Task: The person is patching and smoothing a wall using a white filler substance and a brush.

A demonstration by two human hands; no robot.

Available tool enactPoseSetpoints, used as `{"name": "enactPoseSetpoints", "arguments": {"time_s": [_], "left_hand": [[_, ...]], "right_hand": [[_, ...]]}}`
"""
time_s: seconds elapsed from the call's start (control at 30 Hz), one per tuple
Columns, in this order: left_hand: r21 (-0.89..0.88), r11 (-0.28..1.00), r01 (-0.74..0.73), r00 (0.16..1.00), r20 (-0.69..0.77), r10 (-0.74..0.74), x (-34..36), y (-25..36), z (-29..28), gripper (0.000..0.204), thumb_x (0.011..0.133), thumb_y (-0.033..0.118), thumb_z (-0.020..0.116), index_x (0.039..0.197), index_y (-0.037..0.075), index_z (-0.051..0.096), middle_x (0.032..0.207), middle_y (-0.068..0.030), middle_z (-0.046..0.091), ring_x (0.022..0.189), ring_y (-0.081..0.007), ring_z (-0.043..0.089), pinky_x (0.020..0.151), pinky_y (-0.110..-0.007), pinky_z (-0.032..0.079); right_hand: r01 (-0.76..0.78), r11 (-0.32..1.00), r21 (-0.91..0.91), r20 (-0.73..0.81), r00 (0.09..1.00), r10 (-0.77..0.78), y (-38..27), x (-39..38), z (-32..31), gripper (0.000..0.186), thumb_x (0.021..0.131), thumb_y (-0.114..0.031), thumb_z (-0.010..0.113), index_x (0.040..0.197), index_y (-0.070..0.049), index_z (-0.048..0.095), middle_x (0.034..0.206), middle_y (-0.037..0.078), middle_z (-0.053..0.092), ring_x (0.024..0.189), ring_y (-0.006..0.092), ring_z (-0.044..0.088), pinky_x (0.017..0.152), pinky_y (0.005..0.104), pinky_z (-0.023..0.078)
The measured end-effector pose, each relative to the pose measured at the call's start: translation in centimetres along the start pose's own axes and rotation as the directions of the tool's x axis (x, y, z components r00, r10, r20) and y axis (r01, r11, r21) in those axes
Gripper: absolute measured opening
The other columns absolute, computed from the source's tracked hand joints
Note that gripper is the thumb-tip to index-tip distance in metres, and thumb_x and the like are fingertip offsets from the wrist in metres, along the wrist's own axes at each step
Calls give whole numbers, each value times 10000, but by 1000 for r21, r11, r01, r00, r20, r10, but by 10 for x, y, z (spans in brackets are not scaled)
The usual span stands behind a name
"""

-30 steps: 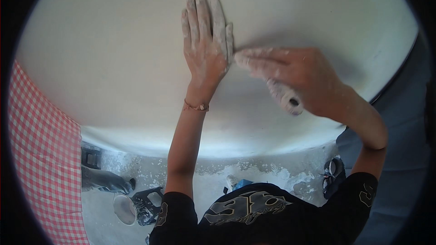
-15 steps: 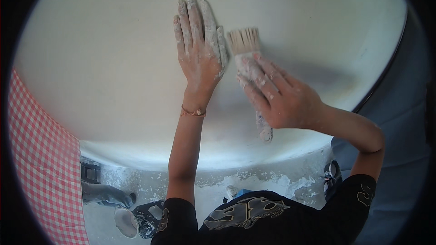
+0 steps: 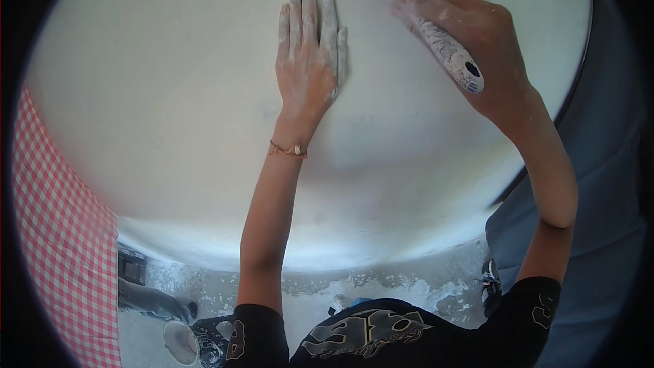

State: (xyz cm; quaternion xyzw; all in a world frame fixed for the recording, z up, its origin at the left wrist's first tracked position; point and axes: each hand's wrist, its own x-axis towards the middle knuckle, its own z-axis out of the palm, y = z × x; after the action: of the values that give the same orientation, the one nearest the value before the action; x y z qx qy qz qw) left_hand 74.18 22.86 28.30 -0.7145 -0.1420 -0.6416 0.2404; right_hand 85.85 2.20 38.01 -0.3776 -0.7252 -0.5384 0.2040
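Note:
My left hand [image 3: 306, 54] lies flat on a large, smooth, off-white curved surface [image 3: 184, 95], fingers stretched out and dusted with white powder. To its right and farther off, my right hand [image 3: 470, 24] is closed around a paintbrush [image 3: 446, 51]. The brush's speckled, white-crusted handle, with a dark hole at its end, points back toward me. Its bristle end points left, low against the surface, and is blurred and partly hidden by my fingers. White residue coats my right fingers too.
A red-and-white checked cloth [image 3: 65, 238] hangs at the left, a dark blue-grey cloth [image 3: 586, 259] at the right. Below the surface's near edge, the floor [image 3: 402, 283] is spattered white. A whitish round container [image 3: 181, 342] stands beside a dark stool-like object at lower left, near someone's trousered leg [image 3: 153, 300].
My right hand has swung the brush away from me and to the right, turning the bristles from pointing away to pointing left. My left hand shows slightly farther up, still flat.

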Motion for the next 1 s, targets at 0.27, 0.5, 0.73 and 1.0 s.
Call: {"name": "enactPoseSetpoints", "arguments": {"time_s": [0.27, 0.5, 0.73, 1.0], "left_hand": [[-8, 999, 45, 998, 36, -44, -15, 17, -2, 567, 1114, 236, 465, 1618, -17, 413, 1692, -265, 352, 1569, -433, 340, 1271, -536, 306], [75, 967, 245, 966, 66, -250, -107, 8, -13, 571, 1118, 237, 424, 1633, -8, 401, 1720, -318, 245, 1587, -509, 255, 1285, -585, 240], [32, 990, 137, 987, -91, -134, -7, 0, -2, 562, 1123, 231, 424, 1654, 50, 390, 1722, -296, 257, 1594, -489, 243, 1290, -567, 244], [13, 998, 66, 998, -24, -66, -11, 35, 8, 590, 1120, 281, 430, 1669, 75, 364, 1708, -311, 273, 1586, -476, 266, 1302, -536, 233]], "right_hand": [[223, 924, -311, 253, 957, -145, -29, -65, 27, 318, 905, -65, 714, 1221, -44, 745, 1320, 132, 730, 1281, 236, 688, 937, 353, 641], [-8, 945, 326, 556, 811, -184, -64, -91, 19, 360, 928, -54, 687, 1284, -89, 725, 1395, 94, 700, 1276, 260, 688, 973, 367, 630], [42, 997, 58, 12, 999, -43, 7, -22, 23, 423, 899, -23, 738, 1315, -100, 733, 1331, 85, 743, 1169, 258, 740, 1008, 349, 612], [190, 936, -296, 100, 981, -168, -40, -70, 44, 252, 919, -77, 725, 1169, -82, 756, 1178, 102, 772, 1175, 260, 738, 964, 328, 631]]}}
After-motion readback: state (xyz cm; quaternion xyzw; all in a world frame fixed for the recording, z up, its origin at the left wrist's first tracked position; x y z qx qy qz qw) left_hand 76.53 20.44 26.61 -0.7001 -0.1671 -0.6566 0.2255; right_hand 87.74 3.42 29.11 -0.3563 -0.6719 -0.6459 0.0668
